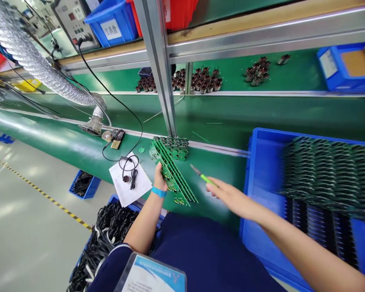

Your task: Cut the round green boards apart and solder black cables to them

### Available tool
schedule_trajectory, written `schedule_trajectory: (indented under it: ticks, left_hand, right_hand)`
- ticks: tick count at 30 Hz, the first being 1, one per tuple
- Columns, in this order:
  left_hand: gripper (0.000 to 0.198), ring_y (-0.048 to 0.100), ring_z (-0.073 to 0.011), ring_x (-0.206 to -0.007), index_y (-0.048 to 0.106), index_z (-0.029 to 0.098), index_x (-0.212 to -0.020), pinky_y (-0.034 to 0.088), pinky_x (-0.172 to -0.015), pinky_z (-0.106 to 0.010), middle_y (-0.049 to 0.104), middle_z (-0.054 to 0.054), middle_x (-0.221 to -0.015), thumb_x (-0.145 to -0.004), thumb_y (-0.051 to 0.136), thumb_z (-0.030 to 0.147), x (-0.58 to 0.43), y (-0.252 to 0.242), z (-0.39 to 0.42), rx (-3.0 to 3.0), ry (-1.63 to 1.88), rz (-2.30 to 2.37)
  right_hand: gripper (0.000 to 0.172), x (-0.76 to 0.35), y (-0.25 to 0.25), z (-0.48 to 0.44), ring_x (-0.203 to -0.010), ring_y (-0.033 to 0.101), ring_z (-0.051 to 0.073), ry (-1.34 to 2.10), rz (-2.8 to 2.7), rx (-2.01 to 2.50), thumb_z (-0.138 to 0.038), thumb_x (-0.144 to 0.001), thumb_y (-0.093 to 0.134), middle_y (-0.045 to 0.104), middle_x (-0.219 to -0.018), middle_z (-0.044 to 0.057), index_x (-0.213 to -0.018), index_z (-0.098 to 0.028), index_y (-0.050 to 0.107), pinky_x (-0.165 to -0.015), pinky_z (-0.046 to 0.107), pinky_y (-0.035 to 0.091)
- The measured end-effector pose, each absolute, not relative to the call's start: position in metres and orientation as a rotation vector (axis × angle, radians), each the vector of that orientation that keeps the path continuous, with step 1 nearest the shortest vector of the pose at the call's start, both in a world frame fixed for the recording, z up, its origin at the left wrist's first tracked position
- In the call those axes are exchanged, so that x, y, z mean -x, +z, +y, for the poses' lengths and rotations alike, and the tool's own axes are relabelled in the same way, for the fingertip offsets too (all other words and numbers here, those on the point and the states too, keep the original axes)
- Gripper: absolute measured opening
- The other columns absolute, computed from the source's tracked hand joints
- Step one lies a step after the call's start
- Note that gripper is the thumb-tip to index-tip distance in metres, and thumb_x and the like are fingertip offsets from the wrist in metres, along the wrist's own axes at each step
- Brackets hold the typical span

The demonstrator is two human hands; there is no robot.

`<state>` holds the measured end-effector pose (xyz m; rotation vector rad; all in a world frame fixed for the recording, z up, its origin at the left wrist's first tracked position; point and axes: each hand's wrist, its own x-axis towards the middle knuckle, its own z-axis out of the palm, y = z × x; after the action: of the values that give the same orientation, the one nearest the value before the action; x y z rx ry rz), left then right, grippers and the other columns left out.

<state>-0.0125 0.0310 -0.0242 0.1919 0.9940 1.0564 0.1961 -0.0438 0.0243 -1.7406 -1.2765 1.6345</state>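
On the left, one white sheet is seen on the bench, with one coiled black cable laid on it; beyond its upper right corner, one round green piece is seen. Next, a stack of green boards is gripped at its left side by the left hand, thumb on top, the other fingers mostly hidden; its long axis is slanted from upper left to lower right, and about four long edges can be counted. Behind it, small green boards are clustered, too overlapped to be counted. One green-handled tool is held in the closed fingers of the right hand, its blurred tip pointed up and left, apart from the stack, which lies to its left. At far right, at least four rows of boards are held in one blue crate.
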Motion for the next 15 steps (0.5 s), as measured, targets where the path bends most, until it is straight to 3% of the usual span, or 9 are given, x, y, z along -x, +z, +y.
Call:
schedule_trajectory:
  ticks: [2, 4, 9, 15]
  left_hand:
    - [0.032, 0.066, -0.0200, -0.077, 0.063, 0.020, -0.086, 0.054, -0.071, -0.032, 0.066, 0.000, -0.069, -0.071, 0.061, 0.047, 0.011, -0.023, 0.030, -0.194, 1.085, 0.991]
    - [0.032, 0.066, -0.0219, -0.084, 0.062, 0.020, -0.089, 0.054, -0.075, -0.034, 0.067, -0.001, -0.073, -0.068, 0.064, 0.044, 0.009, -0.021, 0.030, -0.205, 1.102, 0.998]
    - [0.037, 0.065, -0.0244, -0.087, 0.062, 0.018, -0.090, 0.053, -0.078, -0.037, 0.068, -0.001, -0.073, -0.061, 0.070, 0.039, 0.008, -0.016, 0.030, -0.240, 1.094, 1.048]
    - [0.036, 0.065, -0.0246, -0.087, 0.063, 0.016, -0.089, 0.053, -0.079, -0.036, 0.068, -0.003, -0.076, -0.062, 0.070, 0.040, 0.009, -0.015, 0.027, -0.240, 1.065, 1.061]
  right_hand:
    - [0.058, -0.185, 0.034, -0.060, -0.115, 0.049, 0.028, 1.476, -1.588, 1.701, -0.059, -0.083, 0.037, 0.056, -0.121, 0.013, -0.121, -0.018, 0.051, -0.101, 0.047, 0.035]
    - [0.057, -0.178, 0.042, -0.070, -0.120, 0.046, 0.027, 1.393, -1.749, 1.703, -0.055, -0.087, 0.030, 0.053, -0.125, 0.014, -0.125, -0.017, 0.049, -0.103, 0.047, 0.035]
    - [0.054, -0.179, 0.045, -0.073, -0.116, 0.049, 0.026, 1.315, -1.833, 1.779, -0.050, -0.090, 0.027, 0.054, -0.124, 0.015, -0.126, -0.014, 0.047, -0.100, 0.045, 0.038]
    - [0.049, -0.181, 0.044, -0.078, -0.107, 0.055, 0.026, 1.256, -1.828, 1.769, -0.049, -0.089, 0.031, 0.061, -0.112, 0.013, -0.118, -0.017, 0.054, -0.093, 0.043, 0.043]
